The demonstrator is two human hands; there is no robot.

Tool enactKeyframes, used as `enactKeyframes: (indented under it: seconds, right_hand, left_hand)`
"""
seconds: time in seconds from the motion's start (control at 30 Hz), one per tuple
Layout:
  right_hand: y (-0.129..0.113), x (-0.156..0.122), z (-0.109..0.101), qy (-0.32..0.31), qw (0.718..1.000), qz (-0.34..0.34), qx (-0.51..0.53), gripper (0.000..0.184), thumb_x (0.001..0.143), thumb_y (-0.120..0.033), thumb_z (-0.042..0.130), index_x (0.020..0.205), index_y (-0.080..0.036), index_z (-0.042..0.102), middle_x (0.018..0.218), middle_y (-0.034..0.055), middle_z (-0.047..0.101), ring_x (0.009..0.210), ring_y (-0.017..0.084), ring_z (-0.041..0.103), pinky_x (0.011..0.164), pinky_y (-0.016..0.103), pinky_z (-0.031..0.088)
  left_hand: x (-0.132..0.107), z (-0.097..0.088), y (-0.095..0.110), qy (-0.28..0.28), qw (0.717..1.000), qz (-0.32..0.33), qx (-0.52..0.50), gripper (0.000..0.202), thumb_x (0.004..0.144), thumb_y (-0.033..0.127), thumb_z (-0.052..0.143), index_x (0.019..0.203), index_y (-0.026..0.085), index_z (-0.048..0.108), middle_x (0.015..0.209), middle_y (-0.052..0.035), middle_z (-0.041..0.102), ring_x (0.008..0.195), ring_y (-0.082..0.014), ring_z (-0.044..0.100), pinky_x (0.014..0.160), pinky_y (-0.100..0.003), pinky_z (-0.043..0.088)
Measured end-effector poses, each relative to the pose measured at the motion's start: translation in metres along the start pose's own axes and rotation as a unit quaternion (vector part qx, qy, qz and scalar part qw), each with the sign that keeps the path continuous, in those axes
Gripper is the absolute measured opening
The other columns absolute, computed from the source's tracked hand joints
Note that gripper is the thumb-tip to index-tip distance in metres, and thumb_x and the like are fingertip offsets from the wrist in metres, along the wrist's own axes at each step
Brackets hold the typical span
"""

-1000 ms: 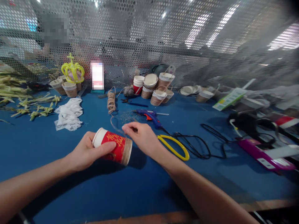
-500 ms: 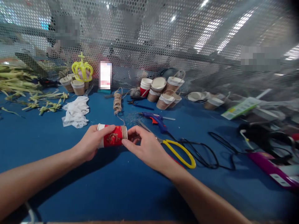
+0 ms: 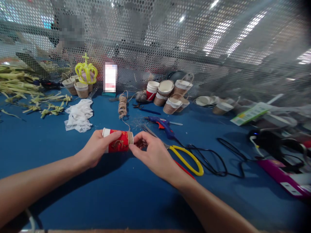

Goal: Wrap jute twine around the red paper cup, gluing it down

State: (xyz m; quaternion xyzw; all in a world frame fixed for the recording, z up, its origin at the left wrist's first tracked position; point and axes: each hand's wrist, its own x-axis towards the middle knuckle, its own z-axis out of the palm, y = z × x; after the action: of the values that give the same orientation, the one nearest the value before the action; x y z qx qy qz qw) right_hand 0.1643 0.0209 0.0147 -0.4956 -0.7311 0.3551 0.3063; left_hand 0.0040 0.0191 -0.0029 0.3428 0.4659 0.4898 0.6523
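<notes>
A red and white paper cup [image 3: 119,142] lies sideways above the table, gripped by my left hand [image 3: 94,149] with the thumb across its printed side. Several turns of jute twine [image 3: 130,138] circle the end that points right. At that end, my right hand [image 3: 155,155] has its thumb and curled fingers on the cup's edge; some fingertips are hidden. A strand runs from the cup back to a bundle of twine [image 3: 122,105]. Scissors [image 3: 187,159] with yellow and red handles lie partly beneath my right hand.
Behind the hands are a blue glue gun [image 3: 165,127], pliers [image 3: 147,109] and several twine-wrapped cups [image 3: 172,104]. White crumpled cloth [image 3: 79,115] and a yellow crown [image 3: 86,72] are on the left. A black cord [image 3: 218,170] and purple power strip [image 3: 279,178] occupy the right. Perforated metal mesh [image 3: 145,42] stands behind.
The cup and both hands appear very slightly further right in the view. The grip looks the same, and the twine band has barely changed.
</notes>
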Motion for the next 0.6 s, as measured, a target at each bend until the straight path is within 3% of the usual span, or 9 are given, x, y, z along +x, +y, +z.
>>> enactKeyframes:
  seconds: [0.37, 0.6]
  right_hand:
    - [0.0, -0.0008, 0.0012, 0.006, 1.0, 0.002, -0.01, 0.012, 0.07, -0.019, 0.055, 0.062, -0.018, 0.046, 0.056, -0.0047, 0.049, 0.051, 0.008, 0.044, 0.049, 0.021, 0.038]
    - [-0.0006, -0.0006, -0.002, -0.023, 1.0, -0.009, 0.013, 0.009, 0.072, -0.021, 0.053, 0.066, -0.018, 0.047, 0.06, -0.0041, 0.05, 0.054, 0.008, 0.045, 0.052, 0.022, 0.039]
  left_hand:
    - [0.0019, -0.0024, -0.0045, -0.006, 0.999, 0.011, 0.03, 0.015, 0.066, 0.029, 0.067, 0.066, 0.014, 0.068, 0.059, 0.0008, 0.068, 0.052, -0.0087, 0.057, 0.052, -0.017, 0.043]
    - [0.0019, -0.0024, -0.0031, -0.001, 0.999, 0.02, 0.027, 0.016, 0.064, 0.03, 0.068, 0.063, 0.014, 0.068, 0.057, 0.0012, 0.067, 0.051, -0.0085, 0.057, 0.051, -0.016, 0.042]
